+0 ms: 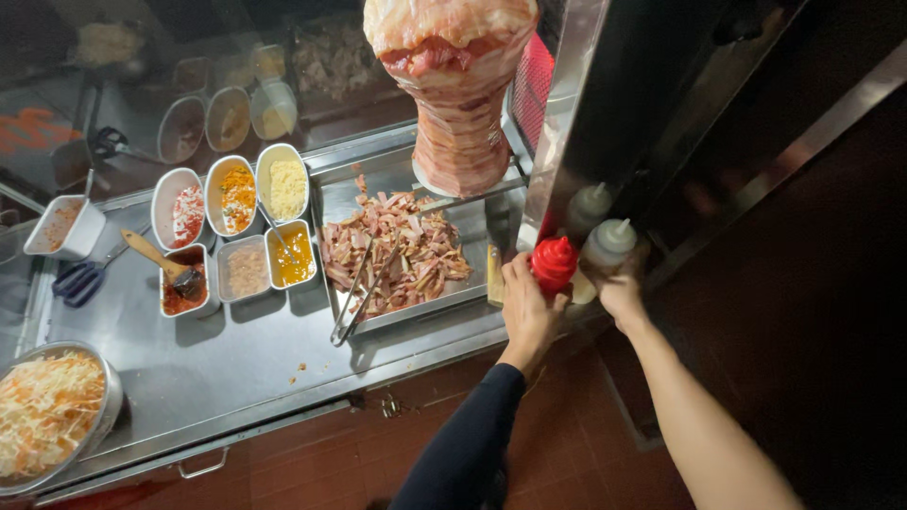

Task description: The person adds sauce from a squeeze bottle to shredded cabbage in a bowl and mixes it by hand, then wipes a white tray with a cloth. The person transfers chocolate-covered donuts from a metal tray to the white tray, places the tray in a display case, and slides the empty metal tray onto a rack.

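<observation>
Left hand (527, 304) gripped the red squeeze bottle (553, 263); right hand (624, 291) curled around the white squeeze bottle (607, 247) beside it

Meat spit (453, 85) stands at the counter's (236, 359) back right over the tray (430, 316) of cut meat (402, 250), tongs (359, 293) lying in the tray's left part. Left of the tray sit six small tubs (241, 231) in two rows, a square tub (64, 227) and scissors (80, 279) near the left edge, a bowl of shredded cabbage (47, 411) at the front left corner. Squeeze bottles (605, 246) stand at the right edge, left hand (529, 307) and right hand (622, 293) on them.
</observation>
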